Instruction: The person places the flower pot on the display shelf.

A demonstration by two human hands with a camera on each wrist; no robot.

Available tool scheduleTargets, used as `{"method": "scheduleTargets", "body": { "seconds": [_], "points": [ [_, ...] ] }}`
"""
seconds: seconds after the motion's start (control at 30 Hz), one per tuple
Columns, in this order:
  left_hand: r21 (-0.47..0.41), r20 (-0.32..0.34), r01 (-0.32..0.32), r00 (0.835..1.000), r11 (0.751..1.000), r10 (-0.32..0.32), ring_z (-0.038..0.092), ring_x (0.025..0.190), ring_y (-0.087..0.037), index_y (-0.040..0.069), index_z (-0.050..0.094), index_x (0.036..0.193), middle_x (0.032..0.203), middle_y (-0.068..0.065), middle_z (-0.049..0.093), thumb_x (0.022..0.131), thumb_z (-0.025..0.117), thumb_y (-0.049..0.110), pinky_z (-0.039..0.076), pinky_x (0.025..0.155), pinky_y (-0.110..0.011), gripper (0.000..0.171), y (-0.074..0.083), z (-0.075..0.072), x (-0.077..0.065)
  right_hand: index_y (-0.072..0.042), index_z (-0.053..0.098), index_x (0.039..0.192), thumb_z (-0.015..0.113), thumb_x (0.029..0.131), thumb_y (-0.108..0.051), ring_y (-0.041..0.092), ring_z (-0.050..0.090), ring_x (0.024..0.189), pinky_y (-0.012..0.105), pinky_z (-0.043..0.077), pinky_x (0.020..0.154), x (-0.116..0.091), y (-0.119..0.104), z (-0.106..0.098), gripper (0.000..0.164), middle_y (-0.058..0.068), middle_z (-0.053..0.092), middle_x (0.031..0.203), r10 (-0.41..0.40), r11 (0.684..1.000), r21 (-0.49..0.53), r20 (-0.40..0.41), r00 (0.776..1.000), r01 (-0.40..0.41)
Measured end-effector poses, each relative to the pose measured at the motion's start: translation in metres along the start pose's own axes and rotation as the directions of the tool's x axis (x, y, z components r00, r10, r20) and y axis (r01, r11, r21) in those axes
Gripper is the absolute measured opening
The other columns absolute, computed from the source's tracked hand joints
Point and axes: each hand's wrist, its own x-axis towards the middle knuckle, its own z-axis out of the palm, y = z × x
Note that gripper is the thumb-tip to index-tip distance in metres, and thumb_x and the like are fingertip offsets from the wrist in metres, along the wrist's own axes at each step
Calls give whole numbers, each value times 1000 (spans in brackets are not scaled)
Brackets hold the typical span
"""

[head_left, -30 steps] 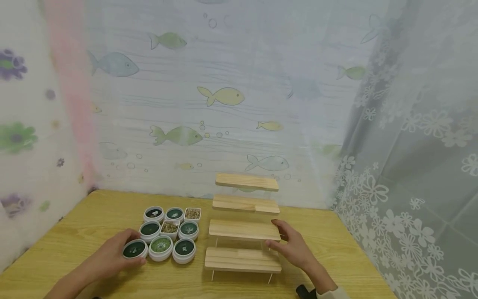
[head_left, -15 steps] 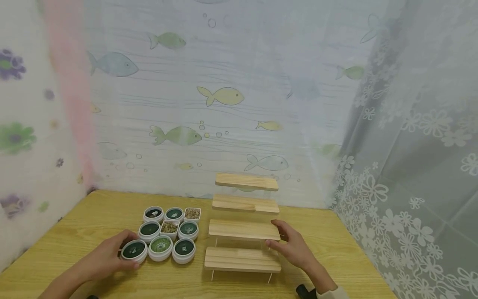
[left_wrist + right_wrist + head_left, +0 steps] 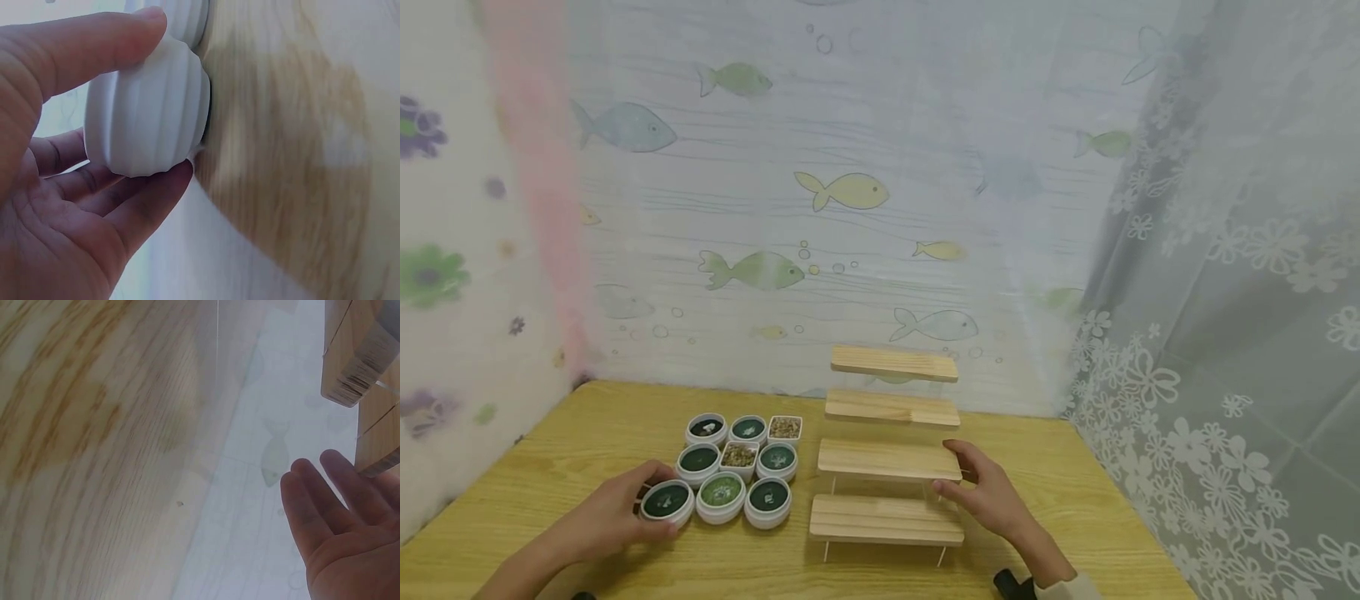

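My left hand (image 3: pixel 617 512) holds a small white round pot with a dark green top (image 3: pixel 666 502) at the near left corner of a cluster of pots. In the left wrist view, the thumb lies on one side of its ribbed wall (image 3: pixel 150 112) and fingertips touch the other. The pot is at the tabletop; whether its base touches is unclear. My right hand (image 3: pixel 988 492) pinches the right end of the second-lowest board on a wooden tiered stand (image 3: pixel 887 460), thumb at the front edge, index finger at the back. Several other fingers extend straight in the right wrist view.
More white round pots (image 3: pixel 721 497) and two square pots of tan granules (image 3: pixel 786 427) stand close together left of the stand. Thin rods (image 3: pixel 827 551) support the boards. A fish-print curtain (image 3: pixel 760 167) hangs behind the wooden table (image 3: pixel 625 408). A black object (image 3: pixel 1015 586) lies near the right forearm.
My left hand has shifted slightly left, its thumb drawing back along the near side of the pot. My right hand and the stand stay in place.
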Motion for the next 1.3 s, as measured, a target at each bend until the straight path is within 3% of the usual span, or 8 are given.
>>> {"method": "scheduleTargets", "body": {
  "seconds": [0.23,0.37,0.57,0.73,0.93,1.13,1.3],
  "points": [
    [-22,7,11,1000,1000,-10,56,90,-5,9,56,113,99,3,60,69,85,36,48,74,-26,59,4,-7,1,-9,51,136,73,85,-26,39,49,122,51,44,95,-1,-4,-1,57,18,51,136,-3,1000,-21,2,1000,3],
    [-52,-24,-1,1000,999,0,58,91,-5,6,56,114,102,0,61,70,84,35,50,74,-25,60,12,-12,4,-7,49,137,73,86,-24,40,50,121,51,44,94,2,4,2,59,19,50,136,-2,1000,-20,-5,1000,2],
    [-62,-105,-90,991,994,83,58,92,-4,5,56,115,106,-4,61,72,84,32,53,75,-26,58,33,-10,10,-15,48,138,73,85,-28,37,49,123,51,44,94,10,34,6,59,15,48,139,-2,1000,-23,-11,1000,1],
    [-49,-148,-119,983,992,110,59,95,-10,7,57,117,110,-3,60,72,83,35,53,76,-27,59,53,-2,17,-18,47,139,73,84,-35,35,50,122,51,44,94,11,42,5,63,15,49,138,-13,1000,-12,-8,1000,13],
    [-127,-123,-166,981,978,151,61,98,-14,7,54,123,113,-1,59,76,81,35,52,81,-28,61,78,13,41,-17,46,135,74,82,-38,35,49,123,52,42,97,9,39,4,64,17,49,137,45,999,27,-17,999,-45],
    [-170,-110,-262,963,950,246,60,100,-11,14,51,127,115,3,58,79,79,33,52,83,-31,58,112,29,70,-15,46,133,74,82,-37,36,50,121,52,43,96,9,38,4,63,17,50,136,57,997,43,-12,998,-57],
    [-188,-88,-317,948,929,306,58,97,-8,12,52,125,110,7,58,79,79,31,51,83,-32,57,139,39,87,-10,44,136,73,83,-39,38,50,121,53,43,96,10,37,6,66,18,49,137,58,998,37,3,998,-58]
  ]
}}
